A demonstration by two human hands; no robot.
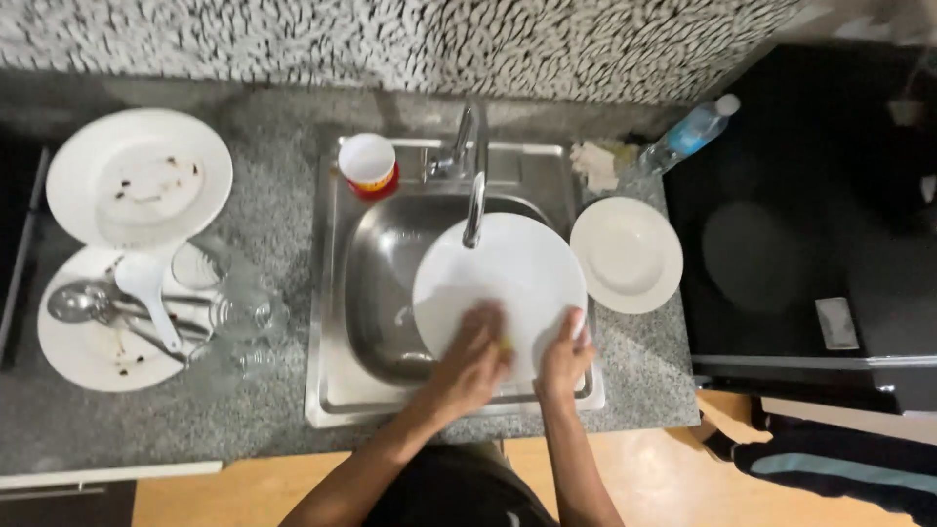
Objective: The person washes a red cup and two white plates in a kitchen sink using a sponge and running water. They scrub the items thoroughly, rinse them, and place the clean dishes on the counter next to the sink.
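Over the sink [337, 293], the white plate [508, 273] hides most of the basin, its rim clasped by the right hand [566, 356] while the left hand [473, 361], curled on a barely visible yellow sponge [506, 344], presses its face.

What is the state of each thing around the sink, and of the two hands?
Large white plate: held tilted over the sink.
Left hand: pressed on the plate, with something yellow under it.
Right hand: grips the plate's rim.
Small plate: flat, looks clean.
Top-left plate: dirty with crumbs.
Lower-left plate: dirty, holding utensils.
Cup: upright.
Bottle: lying, capped.
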